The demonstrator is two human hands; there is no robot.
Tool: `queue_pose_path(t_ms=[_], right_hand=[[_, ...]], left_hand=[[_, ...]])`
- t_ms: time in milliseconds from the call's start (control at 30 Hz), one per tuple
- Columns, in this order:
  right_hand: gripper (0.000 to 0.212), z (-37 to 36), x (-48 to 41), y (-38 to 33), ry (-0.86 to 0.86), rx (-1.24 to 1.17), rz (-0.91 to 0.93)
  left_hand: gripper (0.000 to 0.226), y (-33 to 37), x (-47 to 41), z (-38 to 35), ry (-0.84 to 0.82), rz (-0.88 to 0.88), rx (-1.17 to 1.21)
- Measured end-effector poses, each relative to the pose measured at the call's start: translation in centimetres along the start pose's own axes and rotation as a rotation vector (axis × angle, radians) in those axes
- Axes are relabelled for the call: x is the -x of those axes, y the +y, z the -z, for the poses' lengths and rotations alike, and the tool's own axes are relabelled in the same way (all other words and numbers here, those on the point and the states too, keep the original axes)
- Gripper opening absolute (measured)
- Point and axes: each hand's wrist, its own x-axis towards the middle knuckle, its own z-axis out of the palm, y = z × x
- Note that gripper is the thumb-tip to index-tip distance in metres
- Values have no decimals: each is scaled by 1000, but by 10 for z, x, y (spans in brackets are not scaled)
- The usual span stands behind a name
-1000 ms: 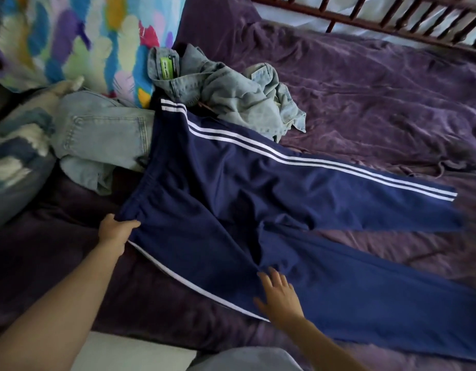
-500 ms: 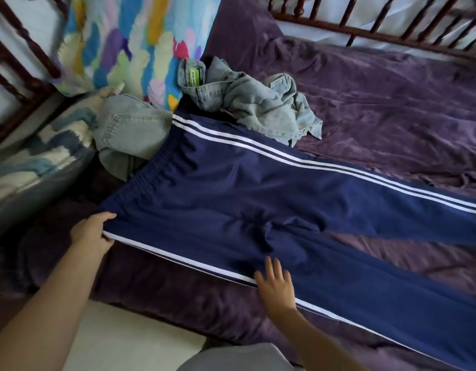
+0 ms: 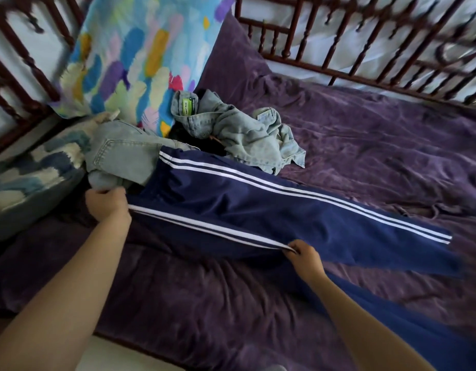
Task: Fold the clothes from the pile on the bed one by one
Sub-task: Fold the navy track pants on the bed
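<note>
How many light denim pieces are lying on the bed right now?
2. One crumpled denim piece with a green label lies beyond the navy track pants; one pocketed denim piece lies at their waistband, near the left hand. Others may be hidden underneath.

I find only one label: a green tag [image 3: 187, 105] on the waistband of the jeans [image 3: 239, 135]. It carries small dark print, but this is too small and blurred for me to read.
</note>
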Motion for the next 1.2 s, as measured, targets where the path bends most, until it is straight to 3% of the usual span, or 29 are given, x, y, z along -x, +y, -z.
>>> queue_pose_path(t_ms=[200, 267, 333, 433, 500, 567, 700, 1000, 1200], right_hand=[[14, 54, -57, -16, 80, -76, -17], [19, 60, -77, -17, 84, -65, -38], [28, 62, -96, -18, 91, -45, -61], [27, 55, -123, -18, 89, 12, -121], [20, 48, -140, -17, 89, 39, -168], [16, 41, -153, -13, 81, 26, -204], [47, 33, -162, 17, -36, 100, -174], [55, 80, -98, 184, -71, 264, -500], [54, 117, -69, 269, -189, 425, -550]], left_hand=[[30, 46, 16, -85, -34, -163, -7], [24, 50, 10, -114, -125, -129, 17], [5, 46, 4, -138, -253, -35, 18], [21, 31, 1, -158, -388, 15, -25], [46, 19, 4, -161, -375, -143, -154], [56, 4, 15, -160, -343, -355, -303], [66, -33, 64, -166, -344, -705, -639], [61, -126, 188, -218, -962, -1099, -1230], [50, -157, 255, -265, -1185, -1146, -1380]])
